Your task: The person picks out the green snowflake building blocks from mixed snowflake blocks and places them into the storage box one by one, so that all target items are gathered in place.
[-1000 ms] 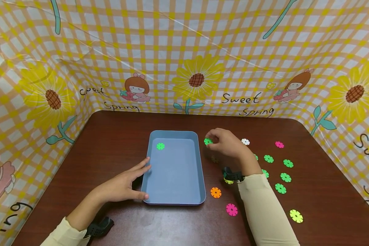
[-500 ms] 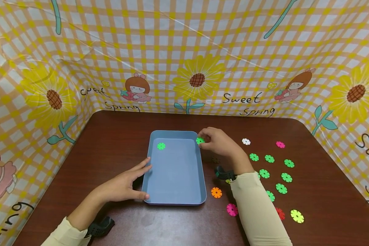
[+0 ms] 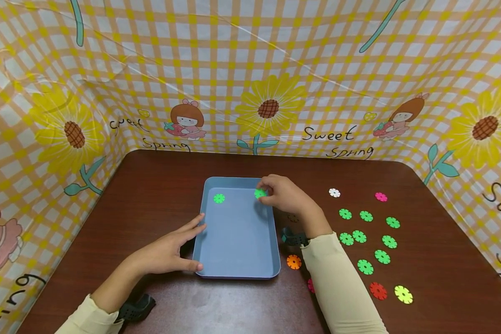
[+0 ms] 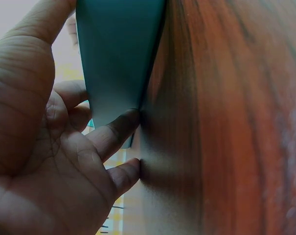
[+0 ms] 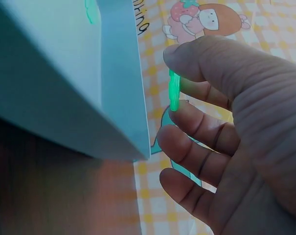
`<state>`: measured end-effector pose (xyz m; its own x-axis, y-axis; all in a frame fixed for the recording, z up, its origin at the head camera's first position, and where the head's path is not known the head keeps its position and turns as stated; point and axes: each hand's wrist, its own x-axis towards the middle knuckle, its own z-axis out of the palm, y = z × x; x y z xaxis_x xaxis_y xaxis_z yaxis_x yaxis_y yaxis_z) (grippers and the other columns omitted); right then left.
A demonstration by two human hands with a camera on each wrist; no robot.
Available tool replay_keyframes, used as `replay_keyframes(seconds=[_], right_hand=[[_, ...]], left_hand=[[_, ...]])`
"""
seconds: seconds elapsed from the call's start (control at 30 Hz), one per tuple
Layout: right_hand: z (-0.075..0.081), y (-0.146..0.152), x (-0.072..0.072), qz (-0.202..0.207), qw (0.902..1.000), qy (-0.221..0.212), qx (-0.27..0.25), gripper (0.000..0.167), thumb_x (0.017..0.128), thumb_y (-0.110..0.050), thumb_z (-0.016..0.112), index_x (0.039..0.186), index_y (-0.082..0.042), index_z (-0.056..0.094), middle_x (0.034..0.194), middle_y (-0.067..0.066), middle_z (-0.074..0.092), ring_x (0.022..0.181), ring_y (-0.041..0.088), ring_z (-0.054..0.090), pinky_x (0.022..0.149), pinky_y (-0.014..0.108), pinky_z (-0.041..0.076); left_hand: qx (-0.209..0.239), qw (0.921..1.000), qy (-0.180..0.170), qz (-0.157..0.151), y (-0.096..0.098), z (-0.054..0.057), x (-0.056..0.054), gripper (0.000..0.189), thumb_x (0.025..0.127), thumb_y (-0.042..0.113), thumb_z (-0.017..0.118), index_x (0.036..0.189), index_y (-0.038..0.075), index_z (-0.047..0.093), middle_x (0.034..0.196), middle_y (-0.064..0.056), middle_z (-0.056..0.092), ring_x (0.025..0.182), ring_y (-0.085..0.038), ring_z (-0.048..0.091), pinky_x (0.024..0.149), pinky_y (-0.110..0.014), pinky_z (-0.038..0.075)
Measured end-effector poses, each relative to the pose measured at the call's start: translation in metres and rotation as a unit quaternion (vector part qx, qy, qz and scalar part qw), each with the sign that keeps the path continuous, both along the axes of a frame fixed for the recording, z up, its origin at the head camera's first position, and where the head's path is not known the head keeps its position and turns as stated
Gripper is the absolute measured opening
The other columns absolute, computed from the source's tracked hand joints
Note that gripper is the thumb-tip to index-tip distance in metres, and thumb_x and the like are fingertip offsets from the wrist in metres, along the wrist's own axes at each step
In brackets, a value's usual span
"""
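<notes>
One green disc [image 3: 259, 194] is pinched in our right hand [image 3: 287, 195] over the far right of the blue tray [image 3: 237, 236], so we should lower it flat while our left hand [image 3: 163, 254], fingers apart, steadies the near left side.

Head view high, fwd/down, wrist views close-up, tray [image 3: 238, 236] in all.

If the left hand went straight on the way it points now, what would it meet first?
The blue tray, at its left side wall; the left hand seems to touch it, though exact contact is unclear.
</notes>
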<state>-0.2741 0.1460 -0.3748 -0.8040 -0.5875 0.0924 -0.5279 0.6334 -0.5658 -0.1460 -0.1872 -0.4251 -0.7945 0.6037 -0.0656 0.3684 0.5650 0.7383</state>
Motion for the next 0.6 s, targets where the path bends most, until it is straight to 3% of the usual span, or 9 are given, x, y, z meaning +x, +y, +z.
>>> replay_keyframes(seconds=[0.2, 0.6], right_hand=[[-0.002, -0.009, -0.002, 0.009, 0.9999, 0.006, 0.003, 0.021, 0.089, -0.011, 0.073, 0.109, -0.006, 0.069, 0.098, 0.004, 0.06, 0.091, 0.03, 0.057, 0.077, 0.037, 0.047], [-0.001, -0.024, -0.004, 0.022, 0.9997, 0.011, 0.005, 0.02, 0.088, -0.012, 0.073, 0.107, -0.008, 0.069, 0.099, 0.003, 0.061, 0.092, 0.025, 0.058, 0.08, 0.037, 0.049]], left_hand=[[-0.001, 1.0, 0.002, 0.001, 0.0, 0.0, 0.001, 0.101, 0.081, 0.053, 0.077, 0.157, 0.01, 0.028, 0.167, 0.002, 0.005, 0.149, -0.024, 0.016, 0.11, -0.054, 0.03], [-0.005, 1.0, 0.001, 0.002, 0.0, 0.001, 0.0, 0.1, 0.082, 0.049, 0.079, 0.157, 0.009, 0.028, 0.167, 0.002, 0.005, 0.149, -0.023, 0.016, 0.11, -0.054, 0.03]])
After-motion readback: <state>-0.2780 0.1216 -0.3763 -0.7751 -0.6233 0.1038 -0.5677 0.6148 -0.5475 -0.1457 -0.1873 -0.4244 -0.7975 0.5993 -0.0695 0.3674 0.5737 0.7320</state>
